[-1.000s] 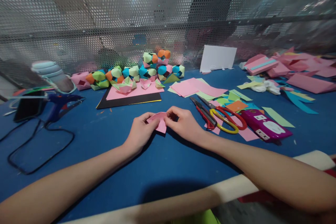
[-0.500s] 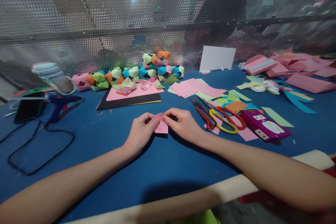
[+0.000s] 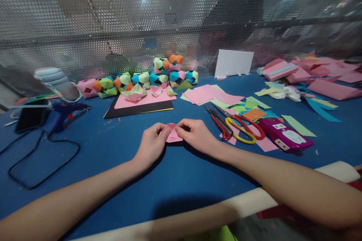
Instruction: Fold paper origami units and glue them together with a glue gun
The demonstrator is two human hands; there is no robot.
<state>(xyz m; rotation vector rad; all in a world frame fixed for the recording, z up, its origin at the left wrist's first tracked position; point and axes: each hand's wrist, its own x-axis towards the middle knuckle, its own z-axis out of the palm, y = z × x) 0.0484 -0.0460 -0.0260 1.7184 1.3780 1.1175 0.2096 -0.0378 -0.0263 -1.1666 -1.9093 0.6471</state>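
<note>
Between my two hands is a small folded piece of pink paper (image 3: 173, 135), held just above the blue table. My left hand (image 3: 152, 141) pinches its left side, thumb on top. On its right side my right hand (image 3: 196, 133) closes with thumb and fingertips. Parts of the paper are hidden under the fingers. Beyond the hands, a pink sheet (image 3: 152, 99) lies over a black sheet (image 3: 141, 110), with several small folded paper pieces (image 3: 135, 93) on top.
Scissors (image 3: 246, 128), a utility knife (image 3: 220, 122) and a purple case (image 3: 285, 135) lie to the right among paper scraps. A blue glue gun (image 3: 63, 115) with its cord is at left. Colourful folded paper shapes (image 3: 141, 79) line the mesh wall, near a tumbler (image 3: 58, 83).
The pink paper has tilted and its folds look different between my fingers. My right thumb has shifted slightly onto it, while both hands stay in nearly the same place.
</note>
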